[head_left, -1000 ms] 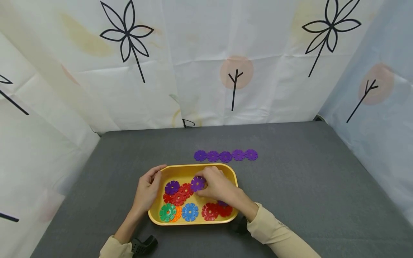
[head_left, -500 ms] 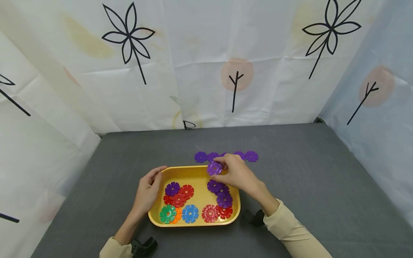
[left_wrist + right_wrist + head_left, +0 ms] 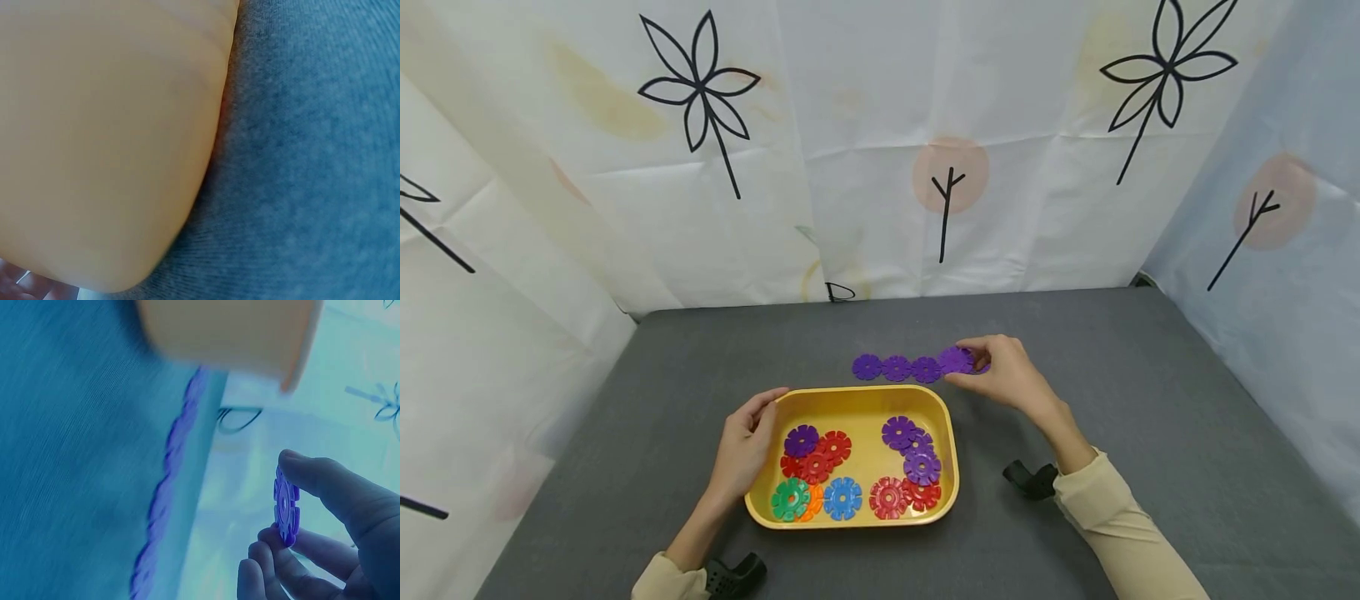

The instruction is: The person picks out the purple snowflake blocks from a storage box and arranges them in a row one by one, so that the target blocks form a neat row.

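Between thumb and fingers, my right hand (image 3: 1006, 372) pinches a purple flower-shaped disc (image 3: 956, 360). In the right wrist view that disc (image 3: 286, 509) is seen nearly edge-on. It is held over the right part of a row of purple discs (image 3: 896, 368), partly hiding the row's end. My left hand (image 3: 743, 442) grips the left rim of a yellow tray (image 3: 850, 390). Inside lie more flower discs: purple ones (image 3: 921, 468), red ones (image 3: 888, 497), a green one (image 3: 790, 498), a blue one (image 3: 842, 497) and an orange one partly covered. The tray's wall (image 3: 106, 150) fills much of the left wrist view.
Grey cloth covers the table (image 3: 737, 342). A white patterned curtain (image 3: 850, 167) closes off the back, with more fabric at both sides. Dark wrist straps (image 3: 1030, 481) show near both sleeves.
My right hand has lifted a purple disc out of the tray and carried it up and right to the row. My left hand stays at the tray's rim.
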Tool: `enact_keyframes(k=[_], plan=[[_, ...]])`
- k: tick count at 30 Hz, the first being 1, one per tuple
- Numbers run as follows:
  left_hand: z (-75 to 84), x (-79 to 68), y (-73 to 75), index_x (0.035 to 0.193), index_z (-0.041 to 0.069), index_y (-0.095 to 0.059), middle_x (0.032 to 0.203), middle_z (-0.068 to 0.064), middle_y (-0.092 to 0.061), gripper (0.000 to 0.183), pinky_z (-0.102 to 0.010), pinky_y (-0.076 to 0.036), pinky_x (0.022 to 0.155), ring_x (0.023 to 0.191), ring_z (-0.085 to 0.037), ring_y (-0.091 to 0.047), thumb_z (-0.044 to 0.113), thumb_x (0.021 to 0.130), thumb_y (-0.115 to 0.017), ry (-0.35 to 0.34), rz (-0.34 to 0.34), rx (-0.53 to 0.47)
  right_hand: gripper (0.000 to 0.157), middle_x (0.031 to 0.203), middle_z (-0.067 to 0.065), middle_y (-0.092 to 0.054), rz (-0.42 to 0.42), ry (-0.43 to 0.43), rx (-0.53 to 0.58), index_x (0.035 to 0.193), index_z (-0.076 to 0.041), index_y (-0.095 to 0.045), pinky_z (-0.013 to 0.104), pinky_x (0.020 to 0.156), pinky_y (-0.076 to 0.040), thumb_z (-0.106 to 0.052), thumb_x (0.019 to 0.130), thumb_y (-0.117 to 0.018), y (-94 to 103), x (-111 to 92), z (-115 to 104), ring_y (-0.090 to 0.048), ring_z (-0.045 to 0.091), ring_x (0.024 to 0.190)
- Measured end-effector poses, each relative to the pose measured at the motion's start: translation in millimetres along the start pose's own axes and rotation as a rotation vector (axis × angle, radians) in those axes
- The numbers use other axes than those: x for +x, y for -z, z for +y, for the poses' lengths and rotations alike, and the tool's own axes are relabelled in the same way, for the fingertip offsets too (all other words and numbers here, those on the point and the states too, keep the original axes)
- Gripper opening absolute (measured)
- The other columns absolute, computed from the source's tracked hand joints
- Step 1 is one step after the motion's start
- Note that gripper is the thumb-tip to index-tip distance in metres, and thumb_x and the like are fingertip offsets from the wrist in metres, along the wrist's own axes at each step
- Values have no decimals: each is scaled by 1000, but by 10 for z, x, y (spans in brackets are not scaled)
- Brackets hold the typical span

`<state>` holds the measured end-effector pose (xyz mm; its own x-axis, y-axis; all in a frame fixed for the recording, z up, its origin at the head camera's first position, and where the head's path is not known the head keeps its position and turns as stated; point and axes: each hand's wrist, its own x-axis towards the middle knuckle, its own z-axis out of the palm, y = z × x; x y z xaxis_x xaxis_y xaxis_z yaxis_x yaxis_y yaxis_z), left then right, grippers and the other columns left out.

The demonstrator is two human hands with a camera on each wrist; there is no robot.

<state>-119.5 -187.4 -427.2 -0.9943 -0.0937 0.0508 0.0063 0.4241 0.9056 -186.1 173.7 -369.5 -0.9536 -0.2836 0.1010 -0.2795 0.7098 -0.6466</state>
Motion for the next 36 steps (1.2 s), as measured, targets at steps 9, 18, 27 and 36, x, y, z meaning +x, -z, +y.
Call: enact_keyframes(k=[9, 18, 27, 36], plan=[[-2, -6, 9, 138, 7, -61, 120, -20, -69, 35, -15, -49, 73, 96, -23, -64, 21, 111, -44, 8, -5, -10, 53, 88, 17, -71, 46, -104, -52, 126, 10, -67, 27, 63, -45, -20, 85, -83, 93, 28, 466, -59, 20, 75], [2, 4, -1, 138, 7, -61, 130, -18, -68, 35, -11, -51, 83, 112, -30, -66, 22, 111, -43, 13, -4, -23, 55, 120, 32, -69, 70, -209, -118, 129, 10, -65, 55, 91, -53, -24, 88, -80, 154, 32, 733, -67, 45, 108], [-8, 4, 1, 137, 6, -61, 127, -19, -68, 35, -13, -52, 81, 109, -30, -66, 19, 111, -43, -1, -1, -15, 57, 127, 37, -63, 13, -273, -153, 131, 11, -62, 63, 100, -47, -26, 90, -77, 184, -1, 835, -59, 52, 120], [-4, 3, -1, 137, 6, -61, 125, -19, -69, 35, -15, -52, 80, 105, -29, -66, 20, 111, -43, -4, -3, -17, 55, 127, 38, -63, -16, -254, -179, 130, 10, -62, 64, 102, -46, -25, 91, -76, 182, -10, 839, -60, 52, 120]])
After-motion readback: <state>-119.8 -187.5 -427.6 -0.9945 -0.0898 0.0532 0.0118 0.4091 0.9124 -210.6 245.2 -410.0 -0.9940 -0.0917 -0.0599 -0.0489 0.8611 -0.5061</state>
